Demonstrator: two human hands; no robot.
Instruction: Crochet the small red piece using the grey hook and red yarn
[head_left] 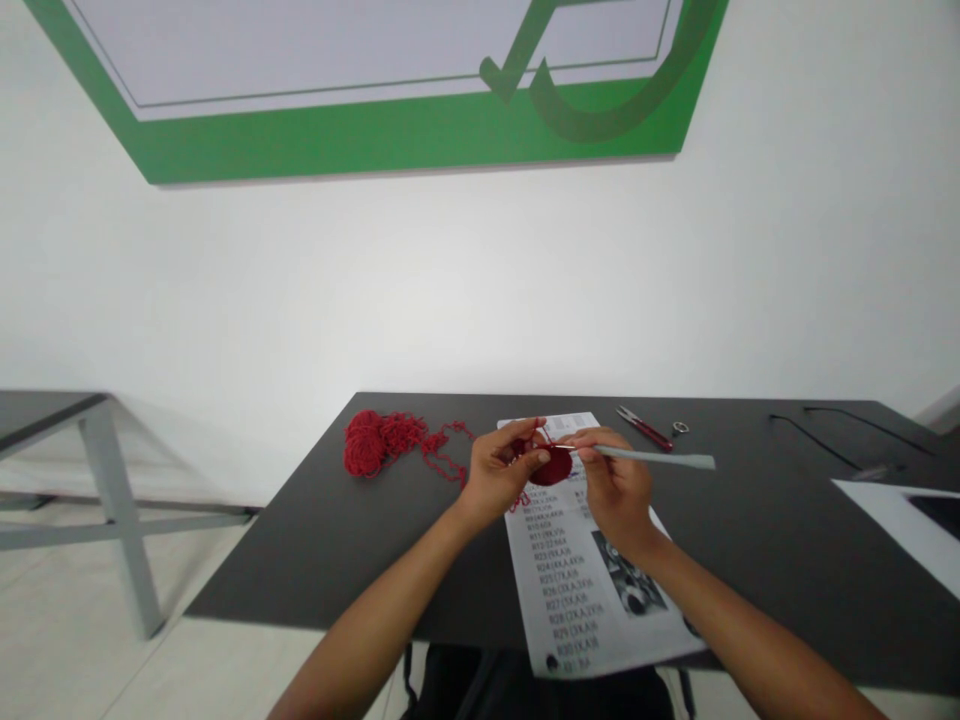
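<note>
A small dark red crochet piece (551,468) is held up between my hands, over a printed pattern sheet (559,590). My left hand (504,462) pinches the piece at its left edge, and red yarn runs up over the raised index finger. In my right hand (616,485) is a crochet hook (660,457) with a pale grey handle that points right. The hook's thin metal tip meets the top edge of the piece. Loose yarn trails from my left hand to a red yarn ball (366,443) at the table's left.
Red-handled thread snips (646,428) and a small metal ring-like item (680,428) lie beyond my right hand. Eyeglasses (862,470) and a white sheet (900,525) are at the right of the dark table (360,560). Another table (112,500) stands left, across a gap.
</note>
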